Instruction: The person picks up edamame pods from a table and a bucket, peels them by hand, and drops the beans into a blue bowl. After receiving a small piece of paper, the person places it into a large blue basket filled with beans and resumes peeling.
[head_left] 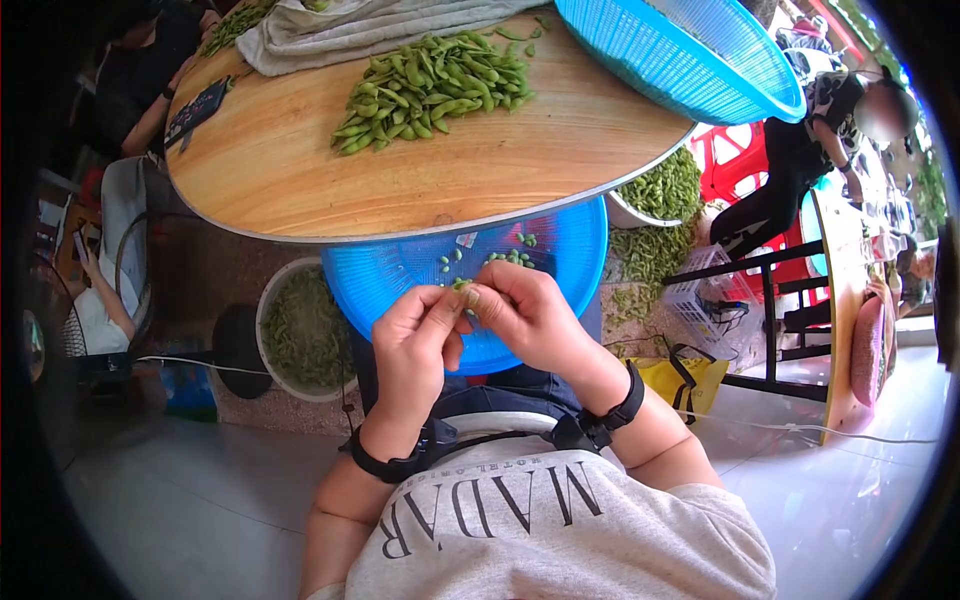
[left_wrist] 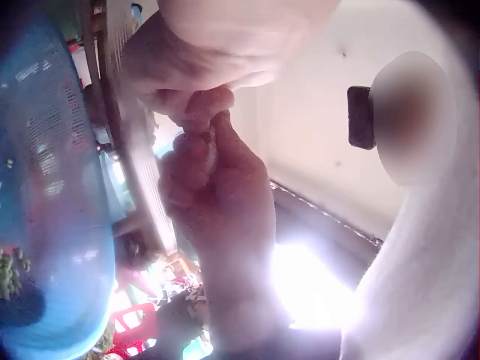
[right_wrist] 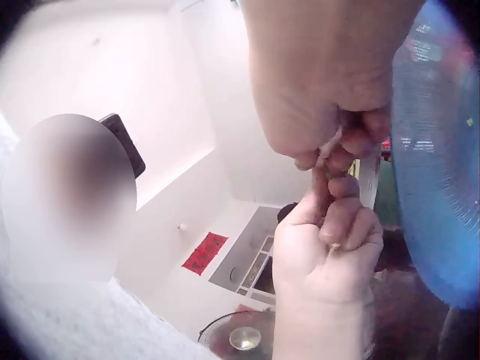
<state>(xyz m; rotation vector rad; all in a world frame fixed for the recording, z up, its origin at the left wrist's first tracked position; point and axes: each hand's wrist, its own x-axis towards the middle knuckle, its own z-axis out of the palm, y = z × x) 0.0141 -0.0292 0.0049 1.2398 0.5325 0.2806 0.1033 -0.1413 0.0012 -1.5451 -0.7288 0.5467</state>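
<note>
Over a blue plastic basket (head_left: 350,275), both hands meet fingertip to fingertip at a small green soybean pod (head_left: 461,284). The left hand (head_left: 412,345) pinches it between thumb and fingers, and the right hand (head_left: 535,318) pinches it from the other side. Most of the pod is hidden by the fingers. Several shelled green beans (head_left: 512,258) lie in the basket below. In the right wrist view a bit of green shows between the touching fingertips.
A wooden table (head_left: 270,150) with a heap of soybean pods (head_left: 440,85), a grey cloth (head_left: 330,35) and another blue basket (head_left: 690,60) stands ahead. Pods fill a white bucket (head_left: 310,330) at the left and a container (head_left: 660,190) at the right. People sit on both sides.
</note>
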